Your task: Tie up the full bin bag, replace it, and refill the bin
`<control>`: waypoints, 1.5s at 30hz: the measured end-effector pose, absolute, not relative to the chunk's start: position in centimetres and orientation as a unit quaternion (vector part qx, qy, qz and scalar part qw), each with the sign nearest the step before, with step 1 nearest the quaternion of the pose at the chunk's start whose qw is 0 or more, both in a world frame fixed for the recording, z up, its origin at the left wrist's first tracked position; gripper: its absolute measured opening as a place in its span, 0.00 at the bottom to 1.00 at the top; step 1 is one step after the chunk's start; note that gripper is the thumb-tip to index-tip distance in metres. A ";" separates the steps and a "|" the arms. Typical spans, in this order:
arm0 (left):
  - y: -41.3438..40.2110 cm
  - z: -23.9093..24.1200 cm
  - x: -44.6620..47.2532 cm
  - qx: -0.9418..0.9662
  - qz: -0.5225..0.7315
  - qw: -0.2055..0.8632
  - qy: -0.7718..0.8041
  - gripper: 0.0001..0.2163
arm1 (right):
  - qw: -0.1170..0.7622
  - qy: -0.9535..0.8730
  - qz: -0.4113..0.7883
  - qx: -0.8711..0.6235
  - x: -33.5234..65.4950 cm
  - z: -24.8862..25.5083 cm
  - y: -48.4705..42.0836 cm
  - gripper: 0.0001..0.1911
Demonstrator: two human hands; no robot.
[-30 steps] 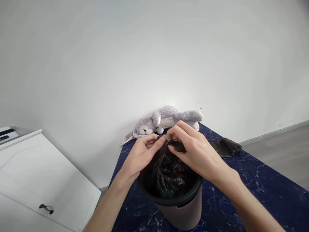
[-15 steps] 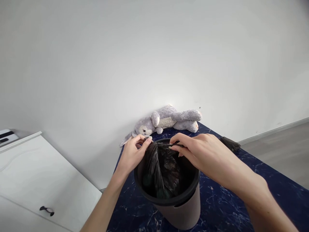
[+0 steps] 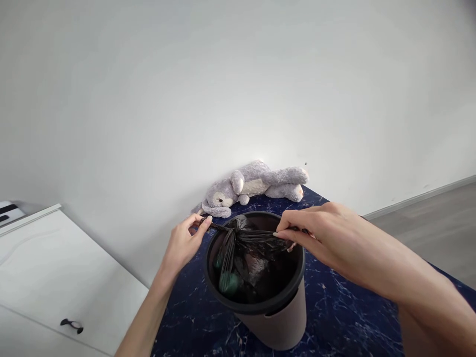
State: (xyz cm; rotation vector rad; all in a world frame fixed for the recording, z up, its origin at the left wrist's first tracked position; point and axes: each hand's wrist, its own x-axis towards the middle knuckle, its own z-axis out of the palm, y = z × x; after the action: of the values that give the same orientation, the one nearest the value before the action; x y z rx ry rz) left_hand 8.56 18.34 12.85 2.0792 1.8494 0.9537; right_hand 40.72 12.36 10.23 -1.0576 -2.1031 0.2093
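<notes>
A black plastic garbage bag (image 3: pixel 255 267) lies bunched inside a grey-brown trash can (image 3: pixel 278 325) with a dark rim. Something green shows through the thin film at the left. My left hand (image 3: pixel 188 238) pinches one twisted strand of the bag just beyond the can's left rim. Opposite it, my right hand (image 3: pixel 316 230) pinches another part of the bag above the right side of the opening. Between the two hands the plastic is stretched taut, gathered at a crossing near the back rim. Whether a knot is formed there I cannot tell.
The can stands on a dark blue marbled tabletop (image 3: pixel 345 317). Behind it a grey plush bunny (image 3: pixel 253 186) lies against the white wall. At lower left is a white cabinet (image 3: pixel 70 267) with a black handle. Grey floor shows at right.
My hands have moved apart, the left one leftward and the right one slightly rightward, pulling the bag's strands tight. The green item now shows more clearly. My right arm now covers the dark bundle on the table.
</notes>
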 end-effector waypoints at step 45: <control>9.0 -10.1 0.9 0.692 0.337 0.193 0.609 0.24 | 0.585 -0.635 0.372 -0.340 34.9 16.7 19.6 0.01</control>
State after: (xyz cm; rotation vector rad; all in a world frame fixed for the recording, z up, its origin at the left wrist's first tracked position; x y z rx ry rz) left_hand 0.86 8.97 -10.06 1.9412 1.7090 0.9447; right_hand 34.86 19.64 16.67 -0.7924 -1.4825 0.8689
